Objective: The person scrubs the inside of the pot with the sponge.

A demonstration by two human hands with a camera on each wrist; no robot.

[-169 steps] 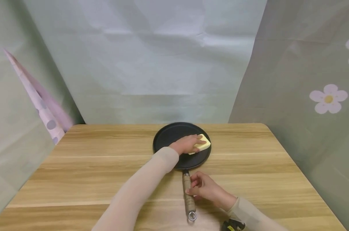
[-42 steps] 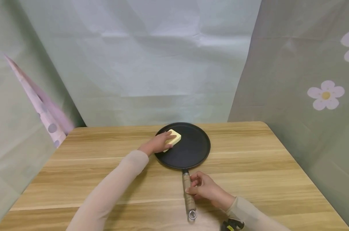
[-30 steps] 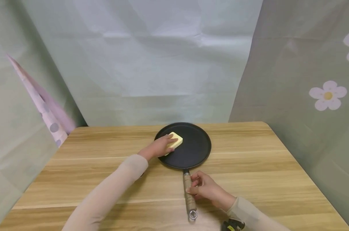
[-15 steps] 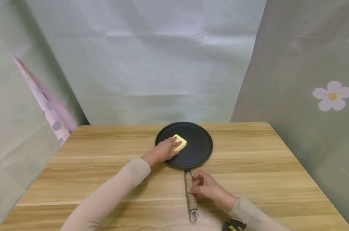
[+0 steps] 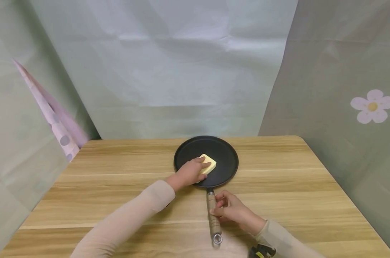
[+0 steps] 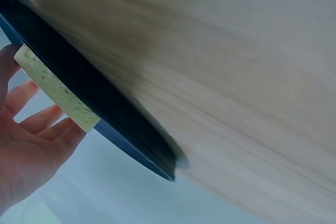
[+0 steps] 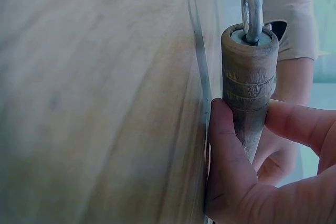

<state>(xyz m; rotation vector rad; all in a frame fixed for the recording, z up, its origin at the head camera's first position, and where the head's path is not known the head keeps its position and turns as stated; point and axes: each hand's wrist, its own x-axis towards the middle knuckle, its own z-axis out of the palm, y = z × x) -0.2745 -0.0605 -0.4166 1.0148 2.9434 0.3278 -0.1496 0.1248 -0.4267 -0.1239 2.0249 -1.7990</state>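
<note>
A round black flat pan (image 5: 225,157) lies on the wooden table, its wooden handle (image 5: 213,215) pointing toward me. My left hand (image 5: 189,172) holds a pale yellow sponge (image 5: 209,165) down on the pan's surface, a little below its middle. From the left wrist view, the thumb and fingers grip the sponge (image 6: 58,88) at its sides, and its lower face meets the dark pan (image 6: 105,95). My right hand (image 5: 235,211) pinches the handle between thumb and fingers; the right wrist view shows the handle's end (image 7: 249,69) with a metal ring (image 7: 252,11).
The wooden table (image 5: 278,200) extends to both sides of the pan. Pale green sheets (image 5: 195,71) hang behind and beside it, one printed with a flower (image 5: 372,106). A black wrist device (image 5: 261,251) sits by my right sleeve.
Over the last second or so, my left hand has slid the sponge from the pan's left side rightward and toward me. Earlier it was at the right side. My right hand stays on the handle.
</note>
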